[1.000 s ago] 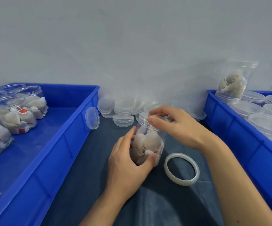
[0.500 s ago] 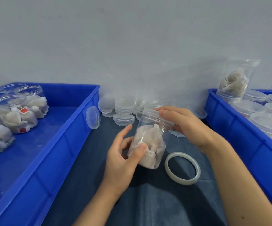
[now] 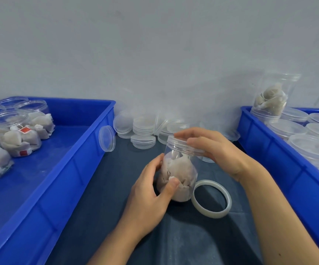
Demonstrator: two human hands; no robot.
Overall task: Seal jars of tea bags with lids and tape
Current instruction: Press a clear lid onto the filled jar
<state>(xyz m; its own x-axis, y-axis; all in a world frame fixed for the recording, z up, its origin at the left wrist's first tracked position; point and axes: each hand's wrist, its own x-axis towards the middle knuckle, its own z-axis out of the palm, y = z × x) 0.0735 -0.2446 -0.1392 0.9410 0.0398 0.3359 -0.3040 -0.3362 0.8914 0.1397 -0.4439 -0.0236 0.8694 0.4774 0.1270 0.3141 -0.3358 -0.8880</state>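
Observation:
A clear plastic jar (image 3: 179, 169) filled with pale tea bags stands slightly tilted at the middle of the dark cloth. My left hand (image 3: 151, 190) grips its lower body, thumb across the front. My right hand (image 3: 212, 150) curls round the clear lid (image 3: 181, 143) sitting on the jar's mouth. A roll of clear tape (image 3: 211, 198) lies flat on the cloth just right of the jar.
Loose clear lids (image 3: 143, 131) are piled against the wall behind the jar. A blue bin (image 3: 59, 169) on the left holds open jars of tea bags (image 3: 17, 136). Another blue bin (image 3: 281, 150) on the right holds lidded jars (image 3: 308, 146), one stacked on top.
The jar has been raised and turned more upright. My right hand has shifted its grip round the lid, and my left hand has slid lower on the jar body.

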